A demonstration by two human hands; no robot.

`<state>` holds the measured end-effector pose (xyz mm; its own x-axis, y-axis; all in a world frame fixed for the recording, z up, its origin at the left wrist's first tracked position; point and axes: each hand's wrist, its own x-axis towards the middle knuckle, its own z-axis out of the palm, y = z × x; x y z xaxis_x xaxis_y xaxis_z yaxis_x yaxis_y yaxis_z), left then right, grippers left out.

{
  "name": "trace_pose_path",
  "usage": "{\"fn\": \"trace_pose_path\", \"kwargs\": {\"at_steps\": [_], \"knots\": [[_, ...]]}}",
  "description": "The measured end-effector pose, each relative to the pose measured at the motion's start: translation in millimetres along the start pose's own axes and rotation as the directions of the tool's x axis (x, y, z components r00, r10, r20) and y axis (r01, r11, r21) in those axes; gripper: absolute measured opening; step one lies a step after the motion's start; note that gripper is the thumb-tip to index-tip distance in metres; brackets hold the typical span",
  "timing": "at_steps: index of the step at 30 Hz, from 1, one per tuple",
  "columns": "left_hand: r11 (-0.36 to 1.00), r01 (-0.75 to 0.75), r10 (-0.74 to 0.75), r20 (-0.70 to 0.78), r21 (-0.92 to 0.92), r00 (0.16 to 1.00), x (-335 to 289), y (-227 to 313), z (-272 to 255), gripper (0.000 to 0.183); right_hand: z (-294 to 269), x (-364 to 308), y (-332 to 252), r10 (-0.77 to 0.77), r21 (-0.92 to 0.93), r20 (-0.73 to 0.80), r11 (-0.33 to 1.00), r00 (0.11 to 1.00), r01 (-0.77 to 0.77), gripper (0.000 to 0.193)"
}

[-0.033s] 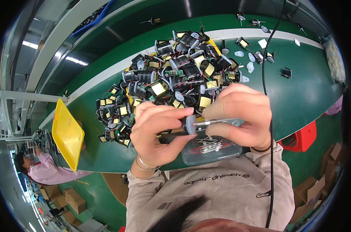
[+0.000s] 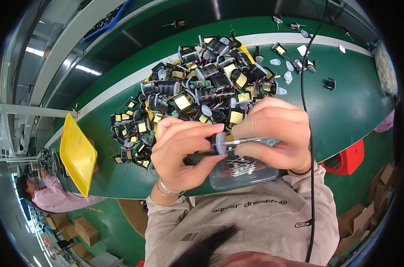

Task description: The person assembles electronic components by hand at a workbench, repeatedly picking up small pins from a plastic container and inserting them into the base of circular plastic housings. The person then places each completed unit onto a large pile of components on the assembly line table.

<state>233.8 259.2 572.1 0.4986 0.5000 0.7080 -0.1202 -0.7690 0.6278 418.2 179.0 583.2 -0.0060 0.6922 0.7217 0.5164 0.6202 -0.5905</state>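
My left hand [image 2: 179, 155] is closed around a black cylindrical part with a pale grey rubber end cap [image 2: 220, 143], its thumb and fingers on either side. From the right, my right hand [image 2: 275, 133], its thumb and finger wrapped in tan tape, pinches a slim shiny rod [image 2: 237, 141]. The rod's left end meets the face of the cap; whether it enters the cap I cannot tell. Beneath my hands sits a clear plastic tray [image 2: 224, 182] with thin white and red pieces [image 2: 243, 166] in it. Fingers hide most of the black part.
Beyond my hands lies a heap of black cylindrical parts [image 2: 215, 95] with yellow pads and wires. Loose grey caps [image 2: 288, 78] lie right of it. A black cable [image 2: 303, 80] hangs down on the right. A yellow tray [image 2: 77, 153] and another person [image 2: 55, 193] are at left.
My right hand has shifted very slightly left, toward the grey cap. The left hand is almost still, and the heap has not moved.
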Motion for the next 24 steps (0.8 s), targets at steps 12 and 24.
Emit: {"fn": "trace_pose_path", "kwargs": {"at_steps": [12,24], "knots": [[0.989,0.015,-0.031,-0.104,-0.15,0.994,-16,2,7,0.026,15,-11,-1,-0.314,-0.354,-0.054,0.894,0.948,0.276,0.035],[0.963,0.152,-0.15,0.026,-0.223,0.988,-12,17,-4,0.022,20,-14,-8,-0.277,-0.183,-0.024,0.946,0.961,0.268,0.04]]}}
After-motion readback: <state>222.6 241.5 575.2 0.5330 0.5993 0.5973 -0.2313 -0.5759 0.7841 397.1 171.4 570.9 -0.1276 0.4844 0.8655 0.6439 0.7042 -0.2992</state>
